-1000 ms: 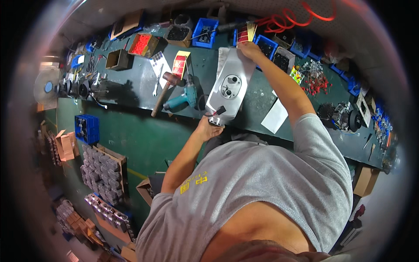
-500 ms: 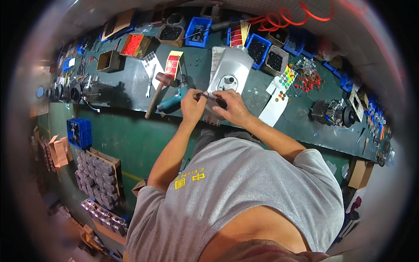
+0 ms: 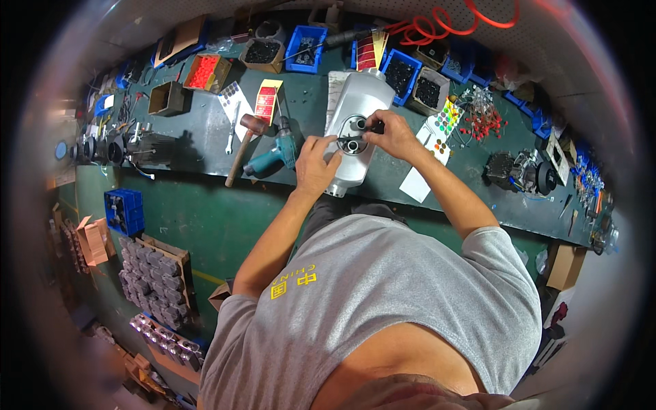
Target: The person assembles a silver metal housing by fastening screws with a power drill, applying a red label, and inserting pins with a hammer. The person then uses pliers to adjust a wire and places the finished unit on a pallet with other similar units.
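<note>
A silver-grey metal housing [image 3: 369, 92] lies lengthwise on the bench in front of me. Its round recess holds two short pipe stubs, with a thin dark piece between them. My left hand [image 3: 316, 166] rests against the housing's left side, thumb and fingers apart near the recess rim. At the recess's right side, my right hand [image 3: 396, 137] pinches a small black part [image 3: 378, 127] close to the upper stub; the fingers hide most of its shape. Left of the housing lie a teal power drill [image 3: 275, 157] and a mallet [image 3: 246, 140].
Along the back stand blue bins [image 3: 305, 49] and cartons of small parts, including a box of red pieces [image 3: 206, 72]. Sticker sheets [image 3: 268, 101] and a wrench [image 3: 232, 128] lie left. A motor assembly [image 3: 523, 176] sits right; a coiled red hose [image 3: 444, 26] hangs above.
Both hands have moved from the housing's near end to its round recess, the right one up and rightward. The two pipe stubs now show, and my left hand has let go of the dark part.
</note>
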Action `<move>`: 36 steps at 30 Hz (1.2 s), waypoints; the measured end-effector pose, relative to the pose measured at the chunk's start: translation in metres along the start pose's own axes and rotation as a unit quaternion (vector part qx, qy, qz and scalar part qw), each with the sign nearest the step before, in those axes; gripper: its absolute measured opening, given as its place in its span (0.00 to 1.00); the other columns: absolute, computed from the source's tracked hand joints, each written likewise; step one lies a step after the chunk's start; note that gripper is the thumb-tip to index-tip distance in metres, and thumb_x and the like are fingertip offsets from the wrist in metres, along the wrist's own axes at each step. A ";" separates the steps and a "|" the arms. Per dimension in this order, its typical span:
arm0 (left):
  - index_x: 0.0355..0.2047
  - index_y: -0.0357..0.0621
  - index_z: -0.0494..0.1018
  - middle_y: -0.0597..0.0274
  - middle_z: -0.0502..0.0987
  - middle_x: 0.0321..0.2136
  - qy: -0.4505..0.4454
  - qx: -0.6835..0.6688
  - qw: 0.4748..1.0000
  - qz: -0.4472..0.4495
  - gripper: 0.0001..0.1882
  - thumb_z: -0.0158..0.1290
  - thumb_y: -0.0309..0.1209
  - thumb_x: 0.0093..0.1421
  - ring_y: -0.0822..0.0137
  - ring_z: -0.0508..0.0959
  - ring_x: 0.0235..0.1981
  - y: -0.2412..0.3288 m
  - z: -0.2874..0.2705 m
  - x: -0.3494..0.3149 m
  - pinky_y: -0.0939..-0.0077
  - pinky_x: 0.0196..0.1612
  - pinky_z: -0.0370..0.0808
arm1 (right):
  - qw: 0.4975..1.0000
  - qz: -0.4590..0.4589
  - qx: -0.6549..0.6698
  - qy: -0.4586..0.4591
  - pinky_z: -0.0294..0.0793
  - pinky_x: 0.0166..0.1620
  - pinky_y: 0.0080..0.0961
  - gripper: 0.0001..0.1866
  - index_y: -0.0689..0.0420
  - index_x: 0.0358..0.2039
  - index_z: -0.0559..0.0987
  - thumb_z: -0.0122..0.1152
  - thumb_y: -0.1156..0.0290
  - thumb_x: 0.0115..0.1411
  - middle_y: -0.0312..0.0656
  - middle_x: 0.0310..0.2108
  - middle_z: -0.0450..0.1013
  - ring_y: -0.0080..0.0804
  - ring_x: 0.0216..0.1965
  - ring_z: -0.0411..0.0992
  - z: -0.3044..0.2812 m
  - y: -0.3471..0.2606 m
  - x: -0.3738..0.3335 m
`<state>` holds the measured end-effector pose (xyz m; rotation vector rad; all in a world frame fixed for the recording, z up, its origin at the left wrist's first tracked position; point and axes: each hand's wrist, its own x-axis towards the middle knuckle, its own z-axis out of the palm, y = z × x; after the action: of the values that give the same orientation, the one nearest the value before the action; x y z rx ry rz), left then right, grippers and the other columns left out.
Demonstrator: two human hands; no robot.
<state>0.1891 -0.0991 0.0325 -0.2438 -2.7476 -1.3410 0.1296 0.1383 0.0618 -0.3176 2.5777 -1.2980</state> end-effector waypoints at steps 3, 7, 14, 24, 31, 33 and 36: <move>0.49 0.46 0.79 0.56 0.76 0.39 -0.021 0.003 1.000 0.010 0.18 0.63 0.30 0.57 0.54 0.79 0.43 0.002 0.004 0.002 0.64 0.47 0.76 | 0.998 -0.053 -0.035 0.010 0.77 0.42 0.35 0.14 0.61 0.36 0.79 0.74 0.75 0.50 0.48 0.35 0.75 0.42 0.37 0.76 0.004 0.008 0.008; 0.47 0.44 0.80 0.57 0.76 0.39 -0.050 0.007 0.998 0.046 0.17 0.64 0.31 0.57 0.54 0.78 0.45 0.001 0.006 0.008 0.62 0.48 0.75 | 0.989 -0.056 -0.129 -0.041 0.77 0.45 0.39 0.12 0.60 0.37 0.78 0.70 0.76 0.51 0.51 0.39 0.74 0.49 0.41 0.76 0.002 0.003 0.012; 0.43 0.42 0.81 0.56 0.77 0.39 -0.104 0.091 0.988 0.065 0.16 0.65 0.36 0.56 0.52 0.76 0.46 0.005 0.012 0.016 0.57 0.51 0.70 | 0.899 -0.272 -0.315 -0.137 0.77 0.47 0.43 0.15 0.59 0.37 0.79 0.67 0.80 0.47 0.50 0.41 0.73 0.52 0.45 0.77 -0.003 -0.032 0.049; 0.42 0.41 0.80 0.52 0.77 0.40 -0.105 0.087 0.989 0.051 0.17 0.64 0.38 0.57 0.49 0.76 0.46 0.011 0.012 0.018 0.56 0.51 0.71 | 0.882 -0.226 -0.316 -0.267 0.76 0.48 0.43 0.15 0.56 0.33 0.80 0.71 0.76 0.43 0.45 0.41 0.74 0.49 0.49 0.74 0.014 -0.030 0.120; 0.47 0.39 0.79 0.51 0.76 0.38 -0.068 0.053 0.994 0.062 0.19 0.63 0.35 0.57 0.48 0.76 0.44 0.005 0.006 0.008 0.56 0.48 0.72 | 0.955 -0.214 -0.172 -0.113 0.73 0.48 0.41 0.12 0.59 0.32 0.80 0.71 0.70 0.48 0.48 0.37 0.76 0.49 0.44 0.74 -0.006 -0.003 0.092; 0.47 0.38 0.79 0.50 0.76 0.37 -0.078 0.046 0.994 0.053 0.19 0.63 0.34 0.56 0.48 0.77 0.43 0.006 0.005 0.006 0.56 0.47 0.73 | 0.960 -0.242 -0.141 -0.019 0.74 0.49 0.40 0.11 0.61 0.34 0.81 0.70 0.70 0.50 0.49 0.36 0.77 0.50 0.43 0.75 -0.009 0.001 0.077; 0.47 0.38 0.79 0.50 0.75 0.37 -0.067 0.033 0.995 0.070 0.19 0.63 0.32 0.56 0.48 0.77 0.42 0.006 0.007 0.009 0.56 0.47 0.73 | 0.974 -0.200 -0.072 0.081 0.74 0.45 0.40 0.12 0.62 0.34 0.81 0.69 0.68 0.54 0.50 0.35 0.77 0.48 0.40 0.75 -0.007 0.018 0.054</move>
<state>0.1817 -0.0892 0.0342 -0.5305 -2.8140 -1.2395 0.0747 0.1378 0.0448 -0.8267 2.8552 -1.3041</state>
